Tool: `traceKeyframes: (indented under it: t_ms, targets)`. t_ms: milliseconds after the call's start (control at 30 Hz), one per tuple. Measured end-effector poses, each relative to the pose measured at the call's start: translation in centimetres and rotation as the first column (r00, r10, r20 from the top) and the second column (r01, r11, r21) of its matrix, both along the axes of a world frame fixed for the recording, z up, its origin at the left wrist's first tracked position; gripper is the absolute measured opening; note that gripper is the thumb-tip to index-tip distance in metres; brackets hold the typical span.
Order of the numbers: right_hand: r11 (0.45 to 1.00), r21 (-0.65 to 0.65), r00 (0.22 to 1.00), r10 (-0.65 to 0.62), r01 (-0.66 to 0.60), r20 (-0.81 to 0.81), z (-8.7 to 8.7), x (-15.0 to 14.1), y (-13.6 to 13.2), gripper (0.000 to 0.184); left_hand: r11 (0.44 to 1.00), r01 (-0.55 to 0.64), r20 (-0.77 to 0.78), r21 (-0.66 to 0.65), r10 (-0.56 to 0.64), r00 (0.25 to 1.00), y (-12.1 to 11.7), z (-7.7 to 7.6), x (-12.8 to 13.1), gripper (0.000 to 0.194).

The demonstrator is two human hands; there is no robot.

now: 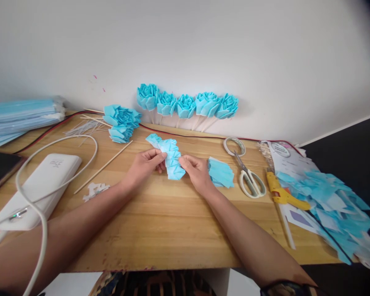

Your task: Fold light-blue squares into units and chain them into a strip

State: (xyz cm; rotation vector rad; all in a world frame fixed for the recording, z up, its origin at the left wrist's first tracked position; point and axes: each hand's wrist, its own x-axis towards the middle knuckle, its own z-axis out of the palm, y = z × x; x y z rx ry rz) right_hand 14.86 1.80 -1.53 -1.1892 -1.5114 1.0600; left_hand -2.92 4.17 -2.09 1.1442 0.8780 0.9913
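A pleated strip of light blue crepe paper (172,158) is stretched between my two hands above the wooden table. My left hand (149,163) pinches its left edge between thumb and fingers. On the other edge, my right hand (197,168) grips it with thumb and fingertips. The strip's far end has pointed folds and leans towards the wall. Just right of my right hand lies a stack of cut blue paper pieces (221,172). A thin wooden stick (103,167) and some small white paper scraps (95,191) lie left of my left hand.
Several blue paper flowers (186,106) on sticks lean against the wall; more flowers (122,119) lie at back left. Scissors (249,179), a tape roll (234,146), a yellow glue gun (283,195) and blue scraps (339,205) are right. A power bank (40,189) with a cable is left.
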Motion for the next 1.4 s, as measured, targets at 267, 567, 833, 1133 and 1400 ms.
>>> traceKeyframes:
  t_ms: [267,567,833,1133,1400]
  targets:
    - [0.996,-0.031,0.996,-0.084,0.083,-0.025,-0.1,-0.1,0.1,0.028,0.998,0.058,0.045,0.038,-0.06,0.997,-0.1,0.0,-0.1,0.04]
    - [0.992,0.028,0.992,-0.119,0.121,-0.043,-0.3,0.0,0.3,0.027,0.998,0.061,-0.069,0.023,-0.059,0.996,-0.2,0.8,0.0,0.03]
    - [0.989,-0.002,0.988,-0.147,0.148,-0.045,-0.5,0.1,0.2,0.038,1.0,-0.01,-0.043,0.012,0.011,0.999,-0.3,0.8,0.0,0.026]
    - [0.998,-0.026,0.999,-0.052,0.052,0.01,-0.2,0.0,0.1,0.03,1.0,-0.02,0.038,0.008,0.02,0.999,-0.1,0.0,0.0,0.028]
    - [0.995,-0.039,0.995,-0.094,0.093,-0.033,-0.4,-0.1,0.3,0.024,0.996,0.052,0.113,-0.071,-0.044,0.993,-0.1,0.5,0.2,0.042]
